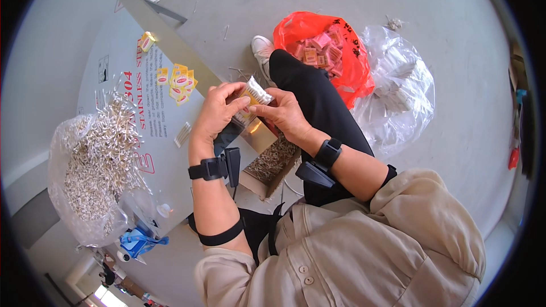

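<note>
A small pack of cotton swabs (257, 92) is held up between my two hands, its white swab tips showing at the upper end and a yellow label around it. My left hand (217, 108) grips it from the left, the thumb pressed on its front. My right hand (287, 115) closes on its right and lower side, fingers partly hidden behind it. On the steel table (122, 51) left of my hands lie several yellow label cards (181, 84). A few loose swabs (182, 135) rest nearer my left wrist. Farther off stands a small yellow pack (147, 41).
A clear bag heaped with loose swabs (96, 170) sits at the table's left, beside a blue strap (142, 241). Below my hands is a cardboard box (259, 187) of swabs. Right of my leg are a red bag (358, 74) with pink packs and a clear plastic bag (404, 96).
</note>
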A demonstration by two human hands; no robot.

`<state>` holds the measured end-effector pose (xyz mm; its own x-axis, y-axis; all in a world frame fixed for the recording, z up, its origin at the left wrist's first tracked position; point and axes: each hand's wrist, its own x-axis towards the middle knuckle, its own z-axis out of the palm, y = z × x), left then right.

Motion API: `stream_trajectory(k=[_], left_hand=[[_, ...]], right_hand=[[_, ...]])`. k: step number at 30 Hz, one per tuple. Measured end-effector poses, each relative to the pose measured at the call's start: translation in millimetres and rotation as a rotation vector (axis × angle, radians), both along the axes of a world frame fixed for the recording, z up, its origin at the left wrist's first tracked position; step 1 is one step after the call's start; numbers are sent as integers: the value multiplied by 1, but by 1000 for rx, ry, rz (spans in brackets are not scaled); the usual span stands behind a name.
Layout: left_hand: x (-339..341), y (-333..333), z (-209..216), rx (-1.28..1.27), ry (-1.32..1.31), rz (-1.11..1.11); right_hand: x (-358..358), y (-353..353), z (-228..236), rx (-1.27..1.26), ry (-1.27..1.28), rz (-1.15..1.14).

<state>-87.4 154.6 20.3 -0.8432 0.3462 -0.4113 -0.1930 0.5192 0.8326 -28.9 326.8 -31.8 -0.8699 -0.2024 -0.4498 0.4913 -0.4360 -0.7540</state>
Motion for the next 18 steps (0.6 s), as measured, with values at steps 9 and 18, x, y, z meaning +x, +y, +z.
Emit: stream_trajectory(k=[9, 18], left_hand=[[9, 12, -6, 4, 143, 91], [10, 24, -4, -41, 54, 142]], right_hand=[[1, -13, -21, 118, 153, -79], [1, -11, -26, 216, 174, -27]])
